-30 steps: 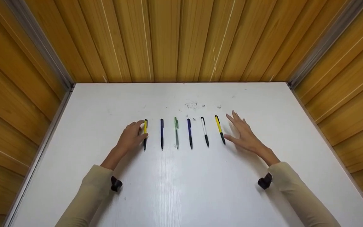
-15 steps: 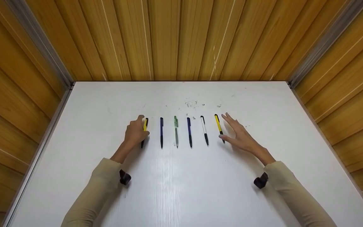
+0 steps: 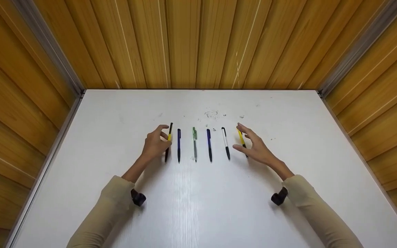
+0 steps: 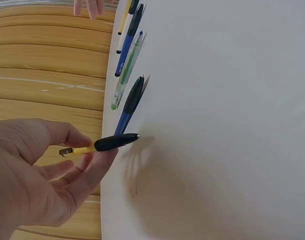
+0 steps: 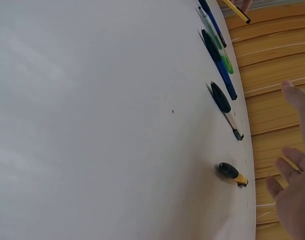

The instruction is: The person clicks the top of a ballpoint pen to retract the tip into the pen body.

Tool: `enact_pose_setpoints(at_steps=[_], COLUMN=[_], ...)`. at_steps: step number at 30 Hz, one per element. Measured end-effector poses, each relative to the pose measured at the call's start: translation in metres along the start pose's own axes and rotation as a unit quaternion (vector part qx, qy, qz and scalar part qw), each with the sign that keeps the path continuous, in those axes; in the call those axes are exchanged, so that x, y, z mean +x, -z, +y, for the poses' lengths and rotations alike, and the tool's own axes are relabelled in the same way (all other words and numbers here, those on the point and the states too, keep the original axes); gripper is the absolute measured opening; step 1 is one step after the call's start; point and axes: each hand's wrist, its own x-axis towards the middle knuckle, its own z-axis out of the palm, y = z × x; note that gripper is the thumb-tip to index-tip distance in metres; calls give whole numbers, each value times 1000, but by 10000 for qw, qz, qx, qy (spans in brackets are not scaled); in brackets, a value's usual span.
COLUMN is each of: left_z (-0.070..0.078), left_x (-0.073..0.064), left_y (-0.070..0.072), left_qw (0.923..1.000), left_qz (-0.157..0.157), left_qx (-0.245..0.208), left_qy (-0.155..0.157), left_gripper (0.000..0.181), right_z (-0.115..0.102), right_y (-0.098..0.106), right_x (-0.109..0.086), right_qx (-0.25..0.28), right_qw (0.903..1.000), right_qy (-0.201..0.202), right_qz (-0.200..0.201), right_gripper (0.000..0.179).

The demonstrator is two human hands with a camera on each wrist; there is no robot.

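Observation:
My left hand (image 3: 155, 144) pinches a yellow pen with a black grip (image 4: 112, 143) between thumb and fingers, and in the left wrist view the pen is raised off the table. Just right of it lies a dark blue pen (image 3: 179, 146). My right hand (image 3: 255, 148), its fingers spread and relaxed, hovers over a second yellow pen (image 5: 232, 174) and partly covers it in the head view. Between the hands, roughly parallel, lie a clear green pen (image 3: 194, 144), another blue pen (image 3: 209, 146) and a white pen with a black grip (image 3: 225, 143).
The white tabletop (image 3: 191, 199) bears small dark marks (image 3: 211, 114) behind the pens. A wood-grain panel wall (image 3: 198, 44) stands along its back edge, with more panels left and right. A small black camera sits at each wrist.
My left hand has picked up the left yellow pen and moved it right, close to the first blue pen. My right hand has shifted left over the other yellow pen.

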Motion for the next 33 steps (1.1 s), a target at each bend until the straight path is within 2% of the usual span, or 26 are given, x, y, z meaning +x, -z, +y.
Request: enact_pose_setpoints(at_steps=[4, 8, 13, 22, 26, 33], left_z=[7, 12, 15, 22, 26, 35], left_x=[-4, -8, -12, -18, -20, -23], left_y=[-6, -12, -20, -31, -36, -45], left_qw=[9982, 9956, 9905, 9773, 9727, 9495], left_qz=[-61, -64, -139, -351, -435, -891], left_qx=[-461, -791, -1296, -2091, -2278, -2994], left_qy=[-371, -497, -440, 12, -52, -293], left_gripper=[55, 54, 53, 51, 51, 56], right_z=[-7, -12, -19, -33, -41, -63], right_y=[-9, -17, -26, -44, -54, -64], right_x=[4, 7, 11, 22, 27, 29], right_qx=[64, 195, 387, 306, 375, 724], right_qw=[9999, 9997, 9989, 9971, 9958, 9902], right_qy=[89, 119, 252, 603, 677, 970], right_qz=[53, 37, -72, -335, -483, -691], right_gripper=[85, 88, 90, 93, 94, 101])
